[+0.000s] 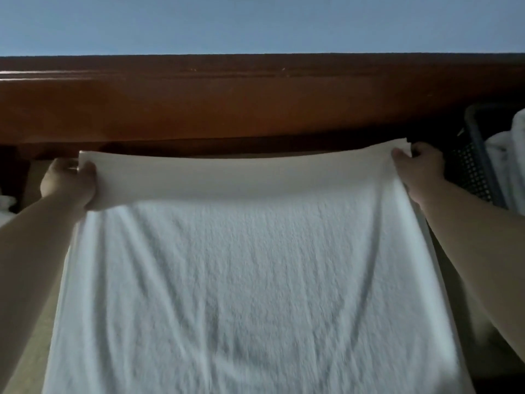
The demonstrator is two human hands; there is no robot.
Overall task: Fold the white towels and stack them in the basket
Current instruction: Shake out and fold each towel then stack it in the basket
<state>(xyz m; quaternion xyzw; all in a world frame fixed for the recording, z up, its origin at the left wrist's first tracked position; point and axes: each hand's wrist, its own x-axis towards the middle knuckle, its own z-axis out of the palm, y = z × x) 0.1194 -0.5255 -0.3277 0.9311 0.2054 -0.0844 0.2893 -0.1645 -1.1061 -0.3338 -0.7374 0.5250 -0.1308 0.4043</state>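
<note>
A large white towel (244, 268) is stretched out in front of me and fills the lower middle of the view. My left hand (69, 183) grips its far left corner, fingers curled around the edge. My right hand (417, 166) pinches the far right corner. The towel's far edge is held taut between both hands and sags slightly in the middle. A dark perforated basket (477, 166) stands at the right, just beyond my right hand, with white cloth (508, 155) inside it.
A brown wooden board (255, 100) runs across the view behind the towel, with a blue-grey wall above. A beige surface (37, 351) shows under the towel at the left. A bit of white cloth (7, 203) lies at the far left edge.
</note>
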